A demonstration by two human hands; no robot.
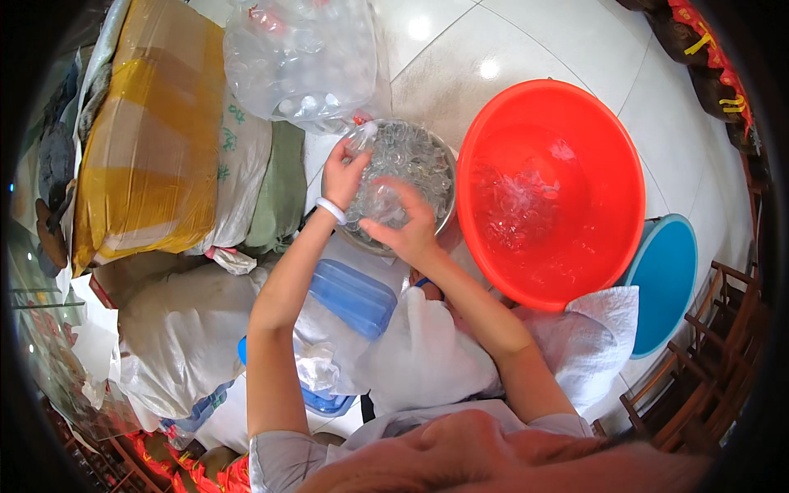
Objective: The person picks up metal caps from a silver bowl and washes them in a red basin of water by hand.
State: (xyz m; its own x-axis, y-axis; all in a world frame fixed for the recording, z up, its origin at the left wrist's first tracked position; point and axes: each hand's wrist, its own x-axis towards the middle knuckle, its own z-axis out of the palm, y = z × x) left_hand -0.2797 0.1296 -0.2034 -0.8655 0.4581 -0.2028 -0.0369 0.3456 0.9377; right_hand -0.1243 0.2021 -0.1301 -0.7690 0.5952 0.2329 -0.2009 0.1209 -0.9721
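A round metal basin [452, 185] is heaped with small clear pieces [410, 145], glass or plastic. My left hand [345, 175], with a white bracelet at the wrist, is over its left side and pinches a clear piece [362, 139] between thumb and fingers. Lower in the basin is my right hand [407, 222], blurred, its thumb and fingers curved apart around another clear piece [383, 203]. Whether it grips that piece cannot be told. To the right stands a large red plastic tub [592, 259] of water, with clear pieces [524, 197] under the rippled surface.
Beyond the basin sits a clear plastic bag [302, 61] of clear items. A taped carton [160, 135] and sacks [277, 185] stand left. A teal bucket [662, 283] touches the tub's side. Blue plastic containers [354, 296] lie near my legs; wooden furniture [696, 357] is at right.
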